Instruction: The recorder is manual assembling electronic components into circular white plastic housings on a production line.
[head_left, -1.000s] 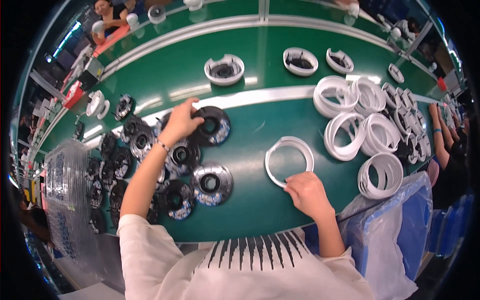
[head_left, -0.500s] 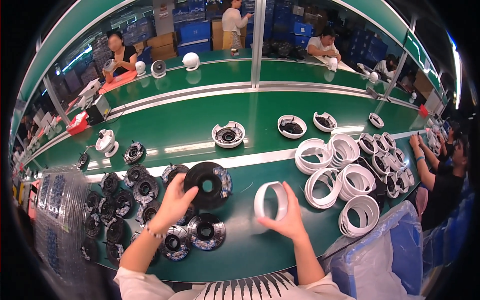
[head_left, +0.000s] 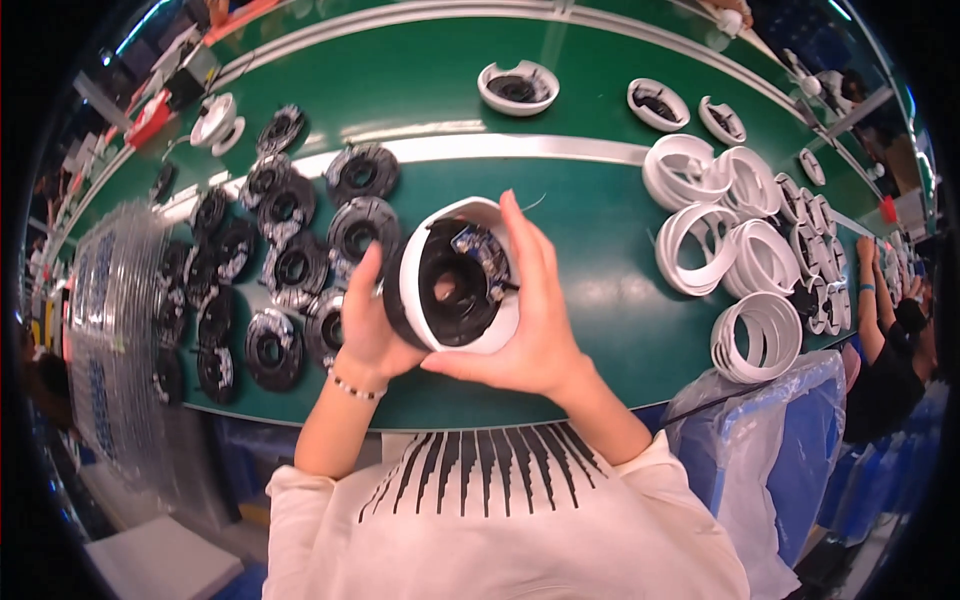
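Both my hands are raised in front of me over the green table, closed on one pair of parts. A white ring-shaped shell [head_left: 493, 335] is around the face of a black round disc [head_left: 455, 320] with a small circuit board on it. My left hand [head_left: 372, 325], with a beaded bracelet at the wrist, grips the disc's outer left side. My right hand [head_left: 540, 325] wraps the shell's right side, thumb along its lower edge. The disc's back is hidden, so I cannot tell how far it sits inside the shell.
Several black discs [head_left: 385, 178] lie on the left beside stacked clear plastic trays [head_left: 112, 310]. White rings [head_left: 655, 178] are piled on the right, above a plastic-lined blue bin [head_left: 805, 430]. White half-round shells [head_left: 540, 103] stand farther back. A co-worker [head_left: 890, 375] is at the far right.
My hands have come together, and the disc and white ring, held apart before, now meet. The view has tipped downward, showing more of my shirt and less of the far bench.
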